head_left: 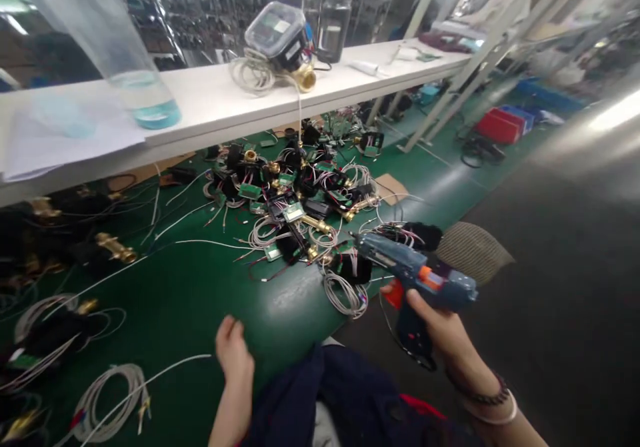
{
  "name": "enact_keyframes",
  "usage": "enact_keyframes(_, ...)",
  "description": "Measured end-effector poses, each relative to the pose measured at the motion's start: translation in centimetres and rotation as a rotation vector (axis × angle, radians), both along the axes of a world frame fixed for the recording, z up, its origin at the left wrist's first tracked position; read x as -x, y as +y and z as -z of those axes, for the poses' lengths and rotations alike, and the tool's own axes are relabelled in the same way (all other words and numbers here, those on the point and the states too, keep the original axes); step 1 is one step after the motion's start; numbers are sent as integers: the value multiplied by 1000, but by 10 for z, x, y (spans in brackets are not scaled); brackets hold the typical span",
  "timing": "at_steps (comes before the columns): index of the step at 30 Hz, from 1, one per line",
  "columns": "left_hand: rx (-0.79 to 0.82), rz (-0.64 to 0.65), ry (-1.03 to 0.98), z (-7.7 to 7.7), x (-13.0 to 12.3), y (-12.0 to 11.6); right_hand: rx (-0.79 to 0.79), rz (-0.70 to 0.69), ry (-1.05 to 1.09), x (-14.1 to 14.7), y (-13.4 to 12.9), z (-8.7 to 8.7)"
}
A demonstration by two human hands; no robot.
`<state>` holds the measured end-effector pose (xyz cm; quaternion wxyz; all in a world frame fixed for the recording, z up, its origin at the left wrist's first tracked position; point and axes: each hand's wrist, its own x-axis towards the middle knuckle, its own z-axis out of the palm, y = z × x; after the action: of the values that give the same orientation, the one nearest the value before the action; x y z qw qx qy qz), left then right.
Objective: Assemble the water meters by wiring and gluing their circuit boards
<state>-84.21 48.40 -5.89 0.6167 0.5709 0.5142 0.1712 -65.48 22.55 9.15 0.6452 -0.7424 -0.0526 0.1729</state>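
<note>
A blue glue gun (pixel 417 273) with an orange trigger is gripped in my right hand (pixel 440 327), its nozzle pointing left toward the pile of meter parts (pixel 295 200). Just below the nozzle sits an opened black housing (pixel 354 268) with a coiled grey cable (pixel 345 297) beside it. Over the green mat (pixel 185 300) hovers my left hand (pixel 234 350), its fingers curled loosely with nothing visible in them. The loose end of a white cable (pixel 175 367) lies just left of that hand, apart from it.
A white shelf (pixel 210 103) crosses above the bench, bearing a clear bottle with blue liquid (pixel 155 107) and a meter with a transparent lid (pixel 277 33). More brass-fitted parts (pixel 115 247) lie at left. Red bins (pixel 497 125) stand far right, and a brown mesh piece (pixel 473 250) juts over the bench edge.
</note>
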Motion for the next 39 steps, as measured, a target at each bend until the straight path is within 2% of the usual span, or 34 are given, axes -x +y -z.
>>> enact_keyframes(4,-1,362,-5,6,-89,-44,-118,163,-78,-22,-39,-6)
enact_keyframes(8,-88,631,35,14,-183,-63,-134,279,-92,-36,-63,-4)
enact_keyframes(11,-188,748,62,18,-215,-74,-143,280,-54,-43,-74,1)
enact_keyframes(14,-290,769,95,19,-205,-84,-155,257,-12,-51,-79,9)
enact_keyframes(19,-368,702,194,13,-139,-90,-175,249,60,-71,-69,18)
enact_keyframes(23,-373,647,201,4,-86,-83,-195,108,98,-84,-49,22)
enact_keyframes(27,-340,586,149,-4,-52,-71,-185,-29,145,-87,-27,26)
enact_keyframes(29,-314,558,106,-4,-47,-66,-181,-76,165,-86,-16,28)
enact_keyframes(32,-248,539,29,2,-61,-67,-171,-136,178,-82,-1,30)
enact_keyframes(36,-130,611,-108,7,-94,-90,-148,-161,192,-73,10,29)
enact_keyframes(39,-74,667,-186,-1,-95,-111,-130,-136,183,-64,5,28)
